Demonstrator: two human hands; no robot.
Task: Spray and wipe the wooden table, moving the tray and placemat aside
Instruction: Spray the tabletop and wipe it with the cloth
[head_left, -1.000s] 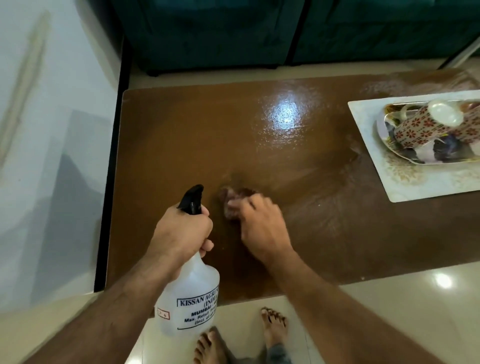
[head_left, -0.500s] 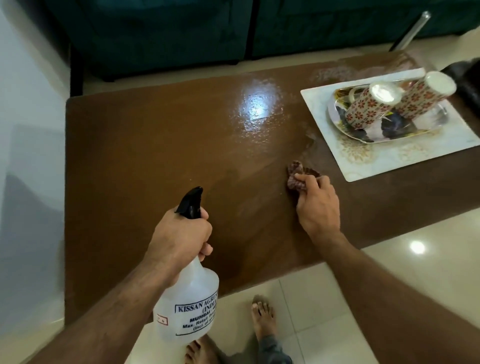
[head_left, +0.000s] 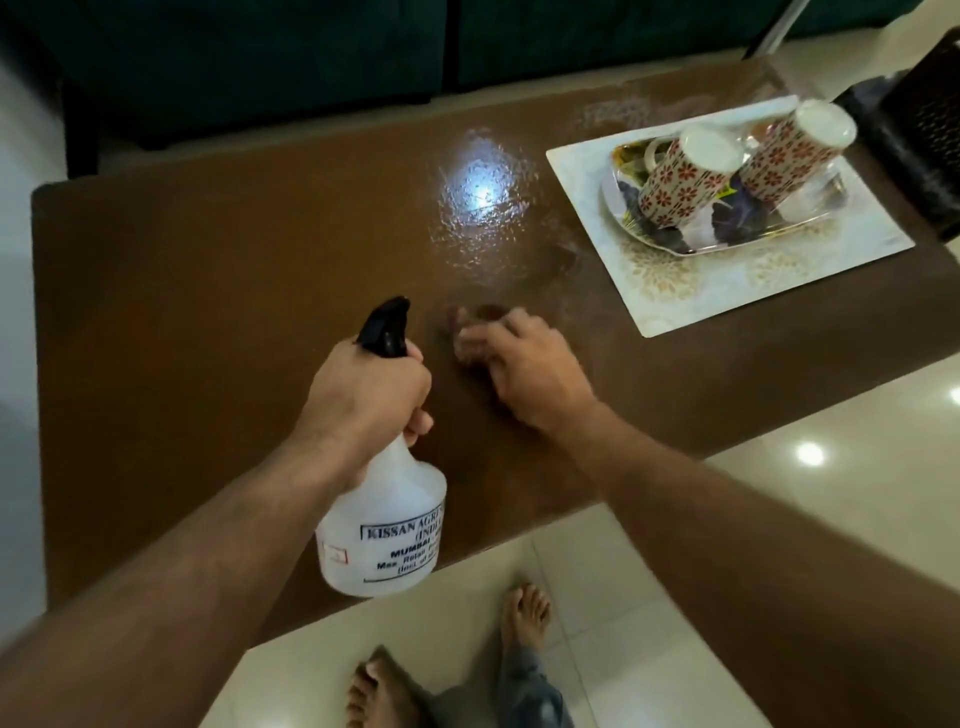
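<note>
The brown wooden table (head_left: 208, 291) fills the middle of the head view, with a wet shiny patch near its centre. My left hand (head_left: 363, 400) grips the neck of a white spray bottle (head_left: 384, 525) with a black nozzle, held above the table's near edge. My right hand (head_left: 530, 374) presses a small dark reddish cloth (head_left: 467, 325) onto the table just right of the nozzle; the hand is motion-blurred. At the right end lies a white placemat (head_left: 701, 291) carrying a patterned tray (head_left: 675, 239) with two upside-down floral mugs (head_left: 691, 176).
A dark green sofa (head_left: 311, 52) runs along the table's far side. A dark object (head_left: 924, 145) sits at the table's far right end. Pale floor tiles (head_left: 779, 493) and my bare feet (head_left: 524, 613) show below the near edge.
My right hand with the cloth swept right toward the placemat, then back left to beside the spray nozzle. The left hand keeps holding the bottle in the same pose.
</note>
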